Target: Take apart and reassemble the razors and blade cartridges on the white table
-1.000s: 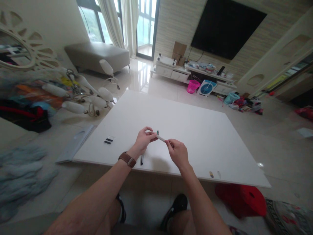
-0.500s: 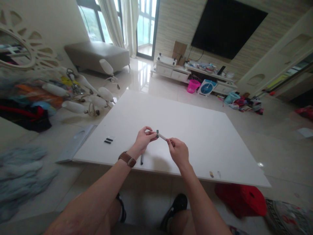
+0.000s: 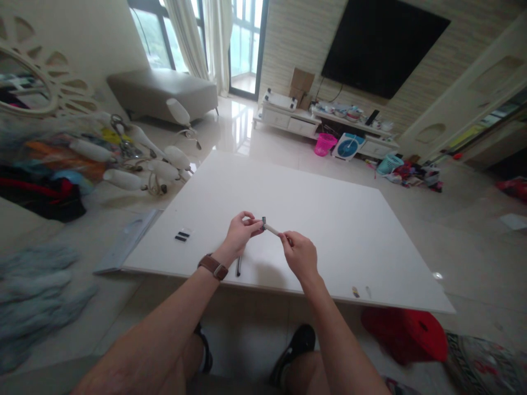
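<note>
Above the white tabletop (image 3: 288,197), both hands meet at a small razor with a pale handle (image 3: 272,229) and a dark, greenish head (image 3: 264,223). My left hand (image 3: 242,231) pinches the head between thumb and fingertips, its other fingers curled. My right hand (image 3: 300,252) is closed round the lower end of the handle. Below my left wrist, a thin black stick-like piece (image 3: 238,266) lies on the table, partly hidden by that hand. Two short black strips (image 3: 181,236) rest to the left, seemingly with clear plastic.
Near the table's front right edge lie a small brown-and-yellow piece (image 3: 355,292) and a clear bit (image 3: 368,292). A red stool-like object (image 3: 407,334) stands below that corner. On the left floor are a lamp with several white shades (image 3: 162,170) and a grey panel (image 3: 129,241).
The razor's head has turned slightly between the fingers of my left hand. Both hands keep their hold and nearly the same place; the rest looks the same.
</note>
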`<state>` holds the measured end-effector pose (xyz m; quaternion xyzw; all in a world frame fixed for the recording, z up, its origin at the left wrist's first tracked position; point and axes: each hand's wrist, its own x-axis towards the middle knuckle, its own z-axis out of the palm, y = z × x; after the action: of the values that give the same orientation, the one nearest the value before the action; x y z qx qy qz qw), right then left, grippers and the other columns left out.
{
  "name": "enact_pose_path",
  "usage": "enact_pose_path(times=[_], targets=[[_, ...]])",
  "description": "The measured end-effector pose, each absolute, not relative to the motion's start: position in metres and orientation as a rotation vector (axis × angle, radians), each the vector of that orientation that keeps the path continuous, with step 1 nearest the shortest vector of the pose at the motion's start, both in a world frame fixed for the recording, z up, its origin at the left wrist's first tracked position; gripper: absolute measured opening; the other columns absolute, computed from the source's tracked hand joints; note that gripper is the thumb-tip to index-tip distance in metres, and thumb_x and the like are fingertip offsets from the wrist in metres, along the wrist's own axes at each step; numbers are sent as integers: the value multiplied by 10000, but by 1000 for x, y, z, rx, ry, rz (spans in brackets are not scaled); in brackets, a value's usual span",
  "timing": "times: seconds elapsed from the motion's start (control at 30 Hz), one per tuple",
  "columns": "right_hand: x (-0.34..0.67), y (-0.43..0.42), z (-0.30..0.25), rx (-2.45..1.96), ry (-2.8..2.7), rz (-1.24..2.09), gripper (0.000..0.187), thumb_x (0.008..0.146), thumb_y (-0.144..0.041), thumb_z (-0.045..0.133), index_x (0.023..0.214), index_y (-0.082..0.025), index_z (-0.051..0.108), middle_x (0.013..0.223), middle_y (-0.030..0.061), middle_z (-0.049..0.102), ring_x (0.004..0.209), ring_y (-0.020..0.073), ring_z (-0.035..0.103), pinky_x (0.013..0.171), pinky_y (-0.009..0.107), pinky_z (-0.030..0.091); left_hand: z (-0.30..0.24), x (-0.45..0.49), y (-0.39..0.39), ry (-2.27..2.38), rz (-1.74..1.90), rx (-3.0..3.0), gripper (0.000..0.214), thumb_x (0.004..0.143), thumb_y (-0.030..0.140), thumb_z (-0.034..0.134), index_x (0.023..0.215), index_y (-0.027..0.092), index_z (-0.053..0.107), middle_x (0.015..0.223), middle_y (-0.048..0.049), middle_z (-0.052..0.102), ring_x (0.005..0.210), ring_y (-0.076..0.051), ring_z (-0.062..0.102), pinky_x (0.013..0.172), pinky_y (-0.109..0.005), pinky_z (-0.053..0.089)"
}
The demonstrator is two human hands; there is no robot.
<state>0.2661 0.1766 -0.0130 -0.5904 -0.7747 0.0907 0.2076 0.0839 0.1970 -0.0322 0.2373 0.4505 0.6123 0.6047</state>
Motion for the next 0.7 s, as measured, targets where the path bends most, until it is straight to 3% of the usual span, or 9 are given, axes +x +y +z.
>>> enact_pose_path(times=[0.7], targets=[[265,176,-14,-1620,-2162,302,309,1007,-388,455,873,-239,690,777,7,672,694,142,573,591,275,251,-34,83,197,1033,1422,555,440,574,207,877,791,170,495,741,-19,679,737,-139,662,800,-358,562]])
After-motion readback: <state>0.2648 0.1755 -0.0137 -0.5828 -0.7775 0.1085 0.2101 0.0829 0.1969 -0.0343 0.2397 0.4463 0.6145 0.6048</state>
